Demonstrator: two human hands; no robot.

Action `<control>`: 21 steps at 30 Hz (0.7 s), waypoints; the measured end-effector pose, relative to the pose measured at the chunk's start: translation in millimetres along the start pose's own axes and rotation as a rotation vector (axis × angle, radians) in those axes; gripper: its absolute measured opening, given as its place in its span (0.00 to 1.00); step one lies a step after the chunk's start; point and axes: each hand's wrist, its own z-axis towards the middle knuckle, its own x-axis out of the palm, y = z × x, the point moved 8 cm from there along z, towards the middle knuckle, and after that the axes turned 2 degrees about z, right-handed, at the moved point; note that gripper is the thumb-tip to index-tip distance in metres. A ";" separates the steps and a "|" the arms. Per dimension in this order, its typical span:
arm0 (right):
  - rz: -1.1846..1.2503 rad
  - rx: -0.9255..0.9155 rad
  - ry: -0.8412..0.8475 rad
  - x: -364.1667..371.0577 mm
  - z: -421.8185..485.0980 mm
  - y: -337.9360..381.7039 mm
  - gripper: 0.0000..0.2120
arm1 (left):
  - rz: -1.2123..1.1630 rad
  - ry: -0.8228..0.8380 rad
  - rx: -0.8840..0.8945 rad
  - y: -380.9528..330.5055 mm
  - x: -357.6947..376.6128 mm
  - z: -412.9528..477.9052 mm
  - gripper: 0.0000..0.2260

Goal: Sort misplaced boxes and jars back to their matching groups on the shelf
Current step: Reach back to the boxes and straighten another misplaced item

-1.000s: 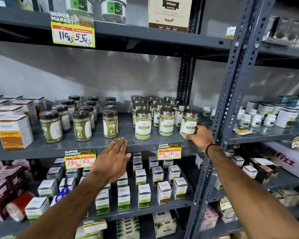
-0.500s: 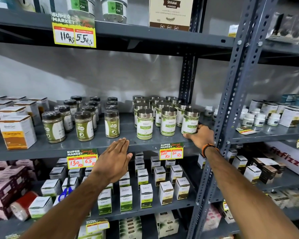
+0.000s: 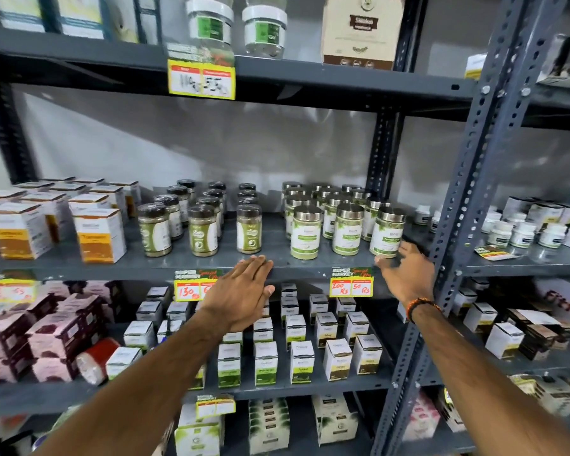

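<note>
Shop: price tags (image 3: 351, 286), stocked shelves (image 3: 310, 261).

The left hand (image 3: 241, 296) covers the right half of the 130 Rs tag (image 3: 191, 286). The top tag's (image 3: 201, 81) figures are smeared. At nine o'clock a tag (image 3: 7, 287) is blurred past reading. At three o'clock the red lettering on a white carton (image 3: 566, 302) runs off the edge. The right hand's (image 3: 405, 271) fingers (image 3: 384, 260) blur against the nearest jar (image 3: 387, 233); contact is unclear. Box labels at six o'clock are too small to read.
</note>
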 end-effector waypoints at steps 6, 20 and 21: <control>0.069 -0.240 0.076 28.1 -78.8 97.8 0.25 | 0.054 -0.140 -0.064 63.6 -57.8 -82.3 0.25; 0.173 -0.577 0.142 234.9 -236.1 391.0 0.25 | 0.045 -0.247 -0.465 419.1 -136.2 -277.5 0.23; 0.161 -0.561 0.109 245.1 -238.2 399.7 0.25 | 0.037 -0.218 -0.460 438.2 -133.5 -281.0 0.25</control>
